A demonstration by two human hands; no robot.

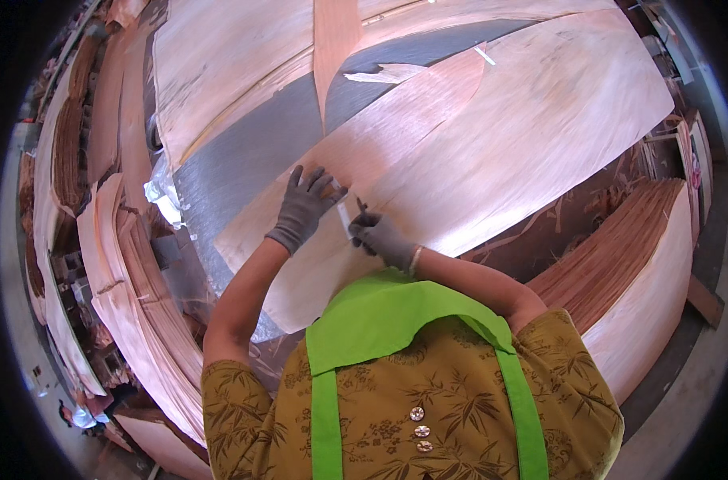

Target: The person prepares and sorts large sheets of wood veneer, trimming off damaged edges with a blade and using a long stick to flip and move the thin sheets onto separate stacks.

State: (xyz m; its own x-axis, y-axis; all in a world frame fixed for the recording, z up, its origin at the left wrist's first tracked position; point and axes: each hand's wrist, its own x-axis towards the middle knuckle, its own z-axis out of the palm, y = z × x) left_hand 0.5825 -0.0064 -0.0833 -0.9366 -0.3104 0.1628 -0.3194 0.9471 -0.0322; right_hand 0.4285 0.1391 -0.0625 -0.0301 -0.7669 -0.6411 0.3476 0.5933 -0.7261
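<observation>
Both of my hands wear grey knit gloves. My left hand (305, 209) rests on a pale wood veneer sheet (508, 114), its fingers spread near a seam. Just to its right, my right hand (385, 237) is closed around a small dark tool (362, 207) whose exact kind is hidden by the fingers. Between the hands runs a short white strip of tape (344, 219) on the veneer. A reddish veneer piece (412, 114) lies along the sheet's far side, with another white tape strip (485, 56) at its far tip.
The veneer rests on a dark grey tabletop (250, 132). A pointed veneer strip (334, 54) and a torn scrap (391, 73) lie beyond. Veneer stacks stand at left (142, 282) and right (621, 240). Clear plastic (166, 189) hangs at the table's left edge.
</observation>
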